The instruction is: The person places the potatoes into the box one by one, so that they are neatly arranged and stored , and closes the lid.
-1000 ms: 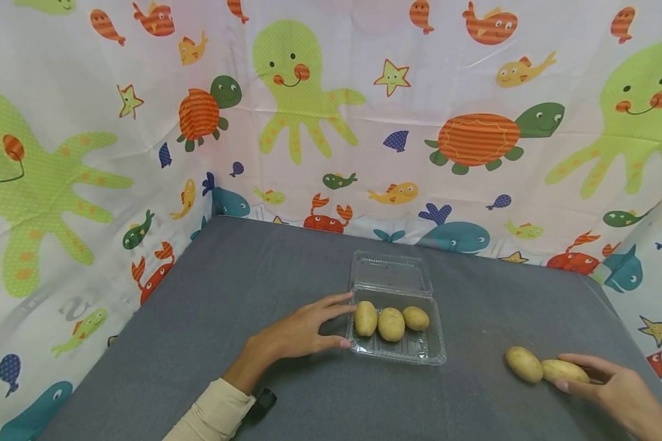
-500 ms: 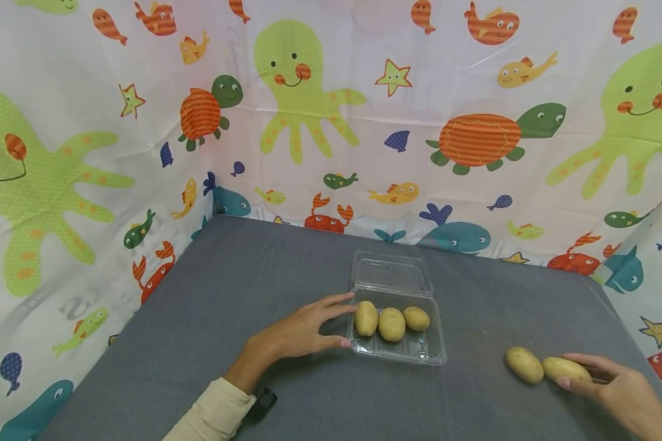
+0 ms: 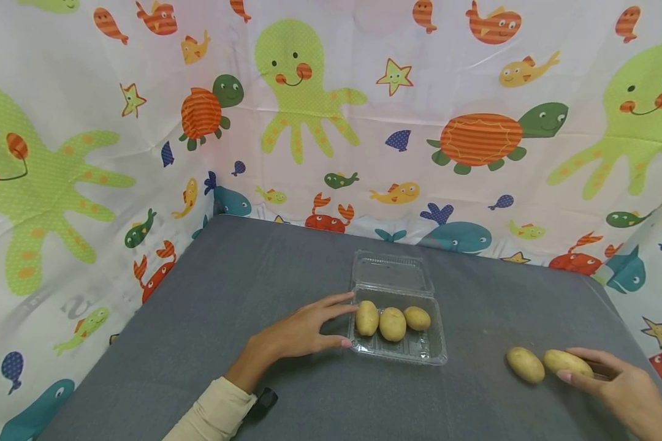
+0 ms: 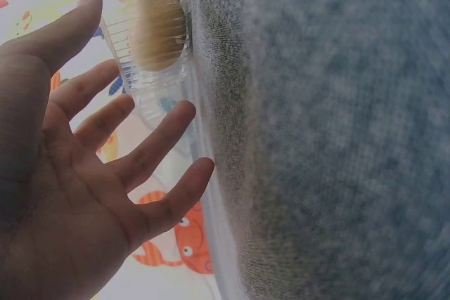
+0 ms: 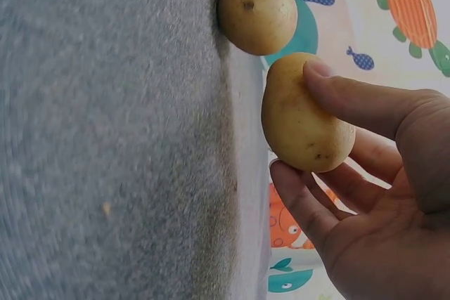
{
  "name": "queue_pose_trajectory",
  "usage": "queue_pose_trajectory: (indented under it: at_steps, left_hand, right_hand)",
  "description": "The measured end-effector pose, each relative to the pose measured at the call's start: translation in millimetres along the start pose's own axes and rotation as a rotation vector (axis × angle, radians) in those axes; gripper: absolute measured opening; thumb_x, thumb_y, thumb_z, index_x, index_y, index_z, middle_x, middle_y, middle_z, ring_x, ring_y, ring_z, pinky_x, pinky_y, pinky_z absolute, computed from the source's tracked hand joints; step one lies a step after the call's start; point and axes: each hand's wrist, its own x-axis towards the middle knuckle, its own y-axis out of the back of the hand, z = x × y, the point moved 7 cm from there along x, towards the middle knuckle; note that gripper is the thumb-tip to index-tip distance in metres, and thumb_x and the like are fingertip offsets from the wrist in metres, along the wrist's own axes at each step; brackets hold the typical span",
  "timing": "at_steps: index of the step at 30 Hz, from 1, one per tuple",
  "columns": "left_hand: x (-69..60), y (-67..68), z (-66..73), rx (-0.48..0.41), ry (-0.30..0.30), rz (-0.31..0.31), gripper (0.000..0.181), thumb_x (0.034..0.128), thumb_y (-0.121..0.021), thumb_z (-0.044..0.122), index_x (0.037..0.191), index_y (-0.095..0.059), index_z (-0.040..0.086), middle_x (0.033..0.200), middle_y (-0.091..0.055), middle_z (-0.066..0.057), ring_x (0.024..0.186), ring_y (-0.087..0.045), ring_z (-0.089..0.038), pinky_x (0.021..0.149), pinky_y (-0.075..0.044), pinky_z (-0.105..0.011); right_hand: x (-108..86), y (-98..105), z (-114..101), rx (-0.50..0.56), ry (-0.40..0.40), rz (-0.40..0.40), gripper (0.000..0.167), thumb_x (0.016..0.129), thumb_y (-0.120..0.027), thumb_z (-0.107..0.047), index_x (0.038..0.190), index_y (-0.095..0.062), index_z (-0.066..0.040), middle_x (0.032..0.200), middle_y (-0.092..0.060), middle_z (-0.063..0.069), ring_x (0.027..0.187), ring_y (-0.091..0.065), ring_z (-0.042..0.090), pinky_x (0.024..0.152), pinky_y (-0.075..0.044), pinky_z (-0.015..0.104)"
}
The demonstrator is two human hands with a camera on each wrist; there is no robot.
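A white curtain printed with sea animals [image 3: 303,79] walls in the far, left and right sides of a grey-covered table [image 3: 265,263]. At the middle stands a clear plastic container [image 3: 399,358], its lid [image 3: 391,272] folded back to the far side, leaving the inside exposed from above; three potatoes [image 3: 392,324] lie side by side within. The left hand [image 3: 309,331] is spread at the container's left wall, thumb towards the near corner, probably to steady it, though I cannot tell whether every fingertip touches. Far to the right, the right hand [image 3: 620,380] pinches one potato [image 3: 567,362] between thumb and fingers, a hold that seems to suit its rounded shape and appears to keep it just off the table. A loose potato [image 3: 525,365] rests on the table just left of it. The held potato hides some fingertips; the right forearm is cut off by the edge, the dark object [image 3: 262,401] by the left sleeve [image 3: 215,410] is unclear, and the container's contents blur through its wall in the left wrist view.
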Motion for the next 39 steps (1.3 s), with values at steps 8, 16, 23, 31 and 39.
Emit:
queue_pose_trajectory:
  at_steps: [8,16,23,31,39]
  left_hand:
    - [-0.2,0.1,0.6,0.003,-0.004,-0.001,0.072,0.0997,-0.069,0.057,0.162,-0.045,0.031,0.175,-0.025,0.013,0.159,-0.029,-0.018,0.123,-0.035,-0.059]
    - [-0.3,1.2,1.4,0.003,-0.002,0.001,0.071,0.1000,-0.069,0.055,0.162,-0.045,0.030,0.175,-0.025,0.011,0.160,-0.029,-0.019,0.123,-0.034,-0.060]
    - [0.2,1.5,1.7,0.009,0.000,-0.004,0.072,0.0996,-0.069,0.056,0.163,-0.045,0.031,0.175,-0.025,0.012,0.160,-0.028,-0.019,0.123,-0.034,-0.059]
    - [0.0,0.7,2.4,0.012,-0.001,-0.004,0.073,0.0996,-0.069,0.056,0.163,-0.045,0.030,0.175,-0.025,0.011,0.160,-0.029,-0.019,0.123,-0.035,-0.059]
    - [-0.1,0.3,1.6,0.016,0.002,-0.002,0.072,0.0996,-0.068,0.058,0.163,-0.044,0.031,0.175,-0.024,0.014,0.160,-0.028,-0.017,0.123,-0.035,-0.058]
  right_hand:
    - [-2.1,5,-9,-0.013,0.026,0.035,0.088,0.087,-0.082,-0.062,0.136,-0.063,0.008,0.130,-0.064,0.036,0.106,-0.065,0.046,0.074,-0.054,0.049]
    - [-6.2,4,-26,0.025,0.053,0.075,0.088,0.088,-0.081,-0.061,0.138,-0.061,0.009,0.135,-0.060,0.038,0.110,-0.063,0.049,0.072,-0.057,0.044]
    - [-8.3,4,-39,0.041,0.089,0.108,0.086,0.088,-0.081,-0.062,0.137,-0.063,0.007,0.134,-0.062,0.037,0.107,-0.066,0.046,0.069,-0.061,0.044]
    - [-12.9,3,-56,0.057,0.166,0.121,0.079,0.088,-0.082,-0.058,0.136,-0.066,0.003,0.129,-0.067,0.030,0.089,-0.065,0.007,0.061,-0.052,0.016]
    - [-14.9,2,-69,0.053,0.179,0.138,0.078,0.086,-0.083,-0.061,0.134,-0.069,-0.001,0.125,-0.070,0.025,0.085,-0.061,0.000,0.061,-0.050,0.015]
